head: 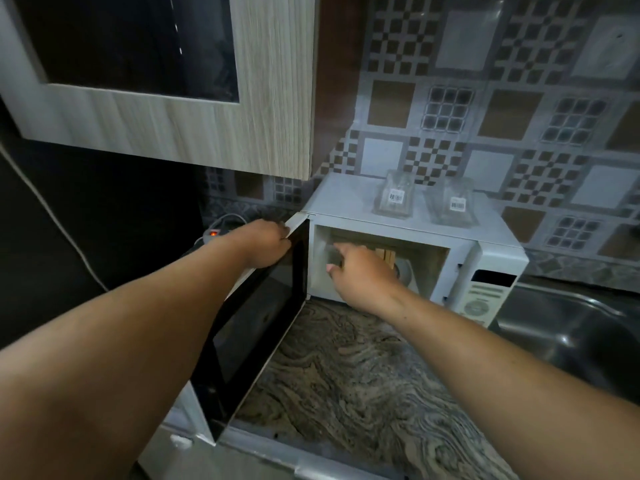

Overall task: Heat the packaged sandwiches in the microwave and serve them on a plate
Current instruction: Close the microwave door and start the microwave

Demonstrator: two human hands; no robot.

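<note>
A white microwave (349,202) stands on the marbled counter with its black door (263,320) swung wide open to the left. My left hand (266,244) grips the top edge of that door. My right hand (360,275) reaches into the cavity and holds a clear sandwich package (386,254), partly hidden behind my fingers. Two more clear sandwich packages, one on the left (394,197) and one on the right (453,206), lie on top of the microwave, each with a barcode label. No plate is in view.
The microwave's control panel (485,296) is on its right side. A steel sink (571,327) lies to the right. A power strip (221,232) with a lit red switch sits behind the door. A wall cabinet (166,109) hangs above left. The marbled counter (363,393) spreads in front.
</note>
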